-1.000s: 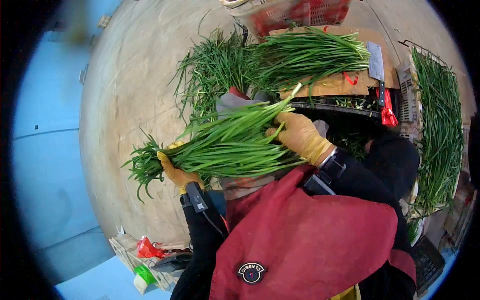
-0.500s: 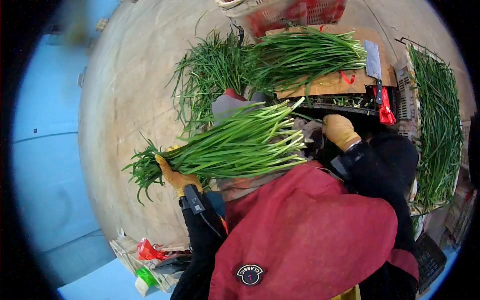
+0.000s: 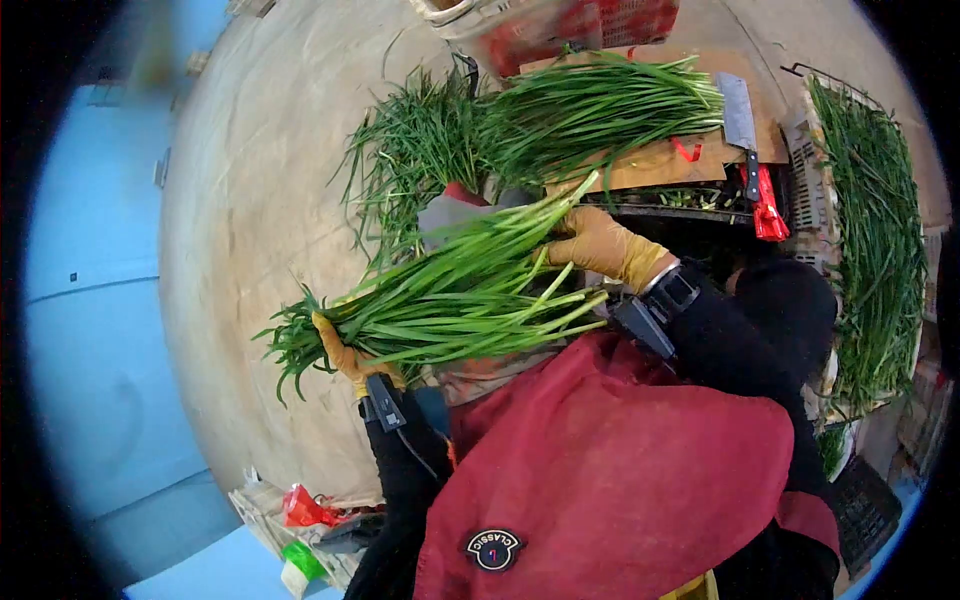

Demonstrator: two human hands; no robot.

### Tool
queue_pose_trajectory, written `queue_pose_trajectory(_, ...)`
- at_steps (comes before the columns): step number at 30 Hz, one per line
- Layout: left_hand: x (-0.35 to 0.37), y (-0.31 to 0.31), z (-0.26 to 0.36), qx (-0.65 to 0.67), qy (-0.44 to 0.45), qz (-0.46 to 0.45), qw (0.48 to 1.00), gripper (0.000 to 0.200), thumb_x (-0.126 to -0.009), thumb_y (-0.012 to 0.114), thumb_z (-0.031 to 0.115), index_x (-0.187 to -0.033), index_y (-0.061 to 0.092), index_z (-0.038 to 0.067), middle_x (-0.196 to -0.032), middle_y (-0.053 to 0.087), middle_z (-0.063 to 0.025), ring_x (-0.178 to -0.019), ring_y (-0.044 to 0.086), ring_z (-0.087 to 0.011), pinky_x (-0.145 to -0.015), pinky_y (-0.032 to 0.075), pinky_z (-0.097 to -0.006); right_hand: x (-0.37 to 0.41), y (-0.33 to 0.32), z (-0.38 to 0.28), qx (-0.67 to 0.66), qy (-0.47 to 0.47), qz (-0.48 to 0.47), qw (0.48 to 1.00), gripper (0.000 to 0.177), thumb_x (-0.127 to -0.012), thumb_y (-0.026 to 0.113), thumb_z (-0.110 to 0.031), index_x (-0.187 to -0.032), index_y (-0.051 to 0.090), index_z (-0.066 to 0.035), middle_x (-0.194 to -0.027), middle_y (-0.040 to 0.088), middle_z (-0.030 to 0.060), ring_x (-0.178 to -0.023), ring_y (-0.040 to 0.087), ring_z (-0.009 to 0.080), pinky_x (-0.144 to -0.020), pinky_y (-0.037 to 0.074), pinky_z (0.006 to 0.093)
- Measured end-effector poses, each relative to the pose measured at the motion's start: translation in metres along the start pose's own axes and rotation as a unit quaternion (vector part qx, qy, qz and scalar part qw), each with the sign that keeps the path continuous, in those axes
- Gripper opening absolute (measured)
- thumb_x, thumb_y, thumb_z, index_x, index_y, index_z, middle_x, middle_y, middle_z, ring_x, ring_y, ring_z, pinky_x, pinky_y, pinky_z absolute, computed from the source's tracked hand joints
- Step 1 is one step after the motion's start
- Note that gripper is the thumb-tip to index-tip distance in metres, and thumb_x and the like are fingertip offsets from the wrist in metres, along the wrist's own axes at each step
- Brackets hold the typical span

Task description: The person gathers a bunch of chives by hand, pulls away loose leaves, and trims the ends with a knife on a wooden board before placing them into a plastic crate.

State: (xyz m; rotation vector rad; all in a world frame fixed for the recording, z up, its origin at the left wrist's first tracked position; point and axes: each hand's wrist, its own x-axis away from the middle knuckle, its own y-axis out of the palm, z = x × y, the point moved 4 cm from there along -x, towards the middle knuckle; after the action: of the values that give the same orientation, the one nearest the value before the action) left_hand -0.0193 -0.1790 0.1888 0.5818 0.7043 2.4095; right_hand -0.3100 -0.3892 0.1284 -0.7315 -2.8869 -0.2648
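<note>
My left hand [image 3: 350,355], in a yellow glove, grips the leafy end of a big bunch of green chives [image 3: 450,290] held across my lap. My right hand [image 3: 600,243], also in a yellow glove, is closed on a few stalks at the pale cut end of the same bunch, lifting them slightly above the rest. I wear a dark red apron [image 3: 620,470] over black sleeves.
More chives lie on a cardboard sheet [image 3: 660,165] ahead, with a cleaver [image 3: 742,125] at its right end. A loose chive pile [image 3: 420,150] lies on the concrete floor. A crate of chives [image 3: 875,230] stands at right, a red basket [image 3: 590,25] beyond.
My right hand had drawn away to the right of the bunch; now it is back at the cut ends and closed on a few stalks. The left hand keeps its hold.
</note>
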Motion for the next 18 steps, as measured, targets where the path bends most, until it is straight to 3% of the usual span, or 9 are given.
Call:
queue_pose_trajectory(3,0.001,-0.002,0.004,-0.014,0.024,0.011,1.000,0.039,-0.091,0.060,0.043,-0.107,0.065,0.008,-0.105,0.068,-0.0141,-0.093,0.065,-0.0300,-0.083,0.053,-0.0474,-0.001,0.003,-0.016,-0.134,-0.034,0.035,0.990,0.034,-0.085,0.068,-0.020,-0.114,0.065,-0.003,-0.104,0.070,0.0077,-0.097,0.063,0.0156,-0.086,0.049,0.0291)
queue_pose_trajectory(6,-0.003,-0.007,0.001,-0.005,0.013,-0.011,1.000,0.040,-0.092,0.059,0.043,-0.107,0.065,0.007,-0.106,0.068,-0.0137,-0.093,0.065,-0.0293,-0.083,0.054,-0.0466,0.000,-0.004,-0.019,-0.028,0.046,0.061,0.997,0.025,-0.088,0.069,-0.012,-0.109,0.066,0.002,-0.104,0.069,0.0044,-0.093,0.062,0.0118,-0.083,0.051,0.0275)
queue_pose_trajectory(7,-0.004,-0.010,-0.001,-0.022,0.019,0.010,1.000,0.041,-0.092,0.059,0.043,-0.107,0.065,0.006,-0.106,0.068,-0.0135,-0.093,0.065,-0.0292,-0.083,0.054,-0.0460,-0.005,-0.006,-0.009,0.017,0.026,0.083,0.996,0.022,-0.089,0.066,-0.015,-0.104,0.067,0.001,-0.098,0.071,0.0080,-0.089,0.065,0.0159,-0.079,0.051,0.0297)
queue_pose_trajectory(8,-0.005,-0.013,-0.003,-0.040,0.026,0.030,0.998,0.041,-0.092,0.059,0.044,-0.108,0.065,0.006,-0.106,0.068,-0.0134,-0.093,0.065,-0.0290,-0.083,0.054,-0.0455,-0.001,-0.010,-0.011,0.154,-0.016,0.080,0.985,0.023,-0.089,0.065,-0.017,-0.103,0.067,0.001,-0.096,0.070,0.0098,-0.087,0.065,0.0187,-0.078,0.051,0.0308)
queue_pose_trajectory(10,-0.007,-0.017,-0.005,-0.057,0.024,0.058,0.996,0.042,-0.092,0.059,0.044,-0.109,0.065,0.006,-0.106,0.067,-0.0131,-0.093,0.065,-0.0292,-0.083,0.054,-0.0451,0.011,-0.012,-0.033,0.414,-0.100,0.072,0.902,0.024,-0.090,0.063,-0.021,-0.101,0.066,0.000,-0.092,0.069,0.0134,-0.084,0.065,0.0244,-0.076,0.051,0.0332)
queue_pose_trajectory(12,-0.009,-0.019,-0.008,-0.052,0.007,0.073,0.996,0.043,-0.092,0.058,0.045,-0.109,0.064,0.005,-0.107,0.067,-0.0129,-0.094,0.065,-0.0299,-0.084,0.053,-0.0454,0.016,-0.015,-0.018,0.325,-0.098,0.098,0.935,0.026,-0.090,0.060,-0.025,-0.099,0.066,0.000,-0.089,0.067,0.0173,-0.083,0.063,0.0333,-0.075,0.050,0.0371)
queue_pose_trajectory(14,-0.011,-0.019,-0.013,-0.044,-0.014,0.061,0.997,0.047,-0.090,0.059,0.049,-0.107,0.064,0.005,-0.105,0.067,-0.0131,-0.093,0.064,-0.0310,-0.085,0.052,-0.0474,0.020,-0.020,-0.005,0.296,-0.014,0.117,0.948,0.025,-0.090,0.059,-0.024,-0.097,0.066,-0.001,-0.089,0.067,0.0166,-0.084,0.063,0.0342,-0.075,0.050,0.0373)
queue_pose_trajectory(15,-0.010,-0.016,-0.015,-0.053,-0.018,0.067,0.996,0.048,-0.090,0.059,0.049,-0.107,0.064,0.005,-0.105,0.067,-0.0131,-0.093,0.064,-0.0313,-0.085,0.052,-0.0482,0.022,-0.021,0.010,0.362,-0.126,0.120,0.916,0.024,-0.090,0.058,-0.023,-0.097,0.066,-0.002,-0.090,0.067,0.0179,-0.086,0.062,0.0354,-0.076,0.050,0.0388)
queue_pose_trajectory(18,-0.011,-0.019,-0.020,-0.046,-0.039,0.058,0.997,0.051,-0.088,0.060,0.052,-0.106,0.063,0.005,-0.106,0.067,-0.0137,-0.095,0.063,-0.0319,-0.085,0.051,-0.0496,0.028,-0.029,0.021,0.427,-0.082,0.110,0.894,0.023,-0.088,0.057,-0.021,-0.096,0.067,-0.003,-0.091,0.067,0.0185,-0.088,0.063,0.0354,-0.077,0.050,0.0391)
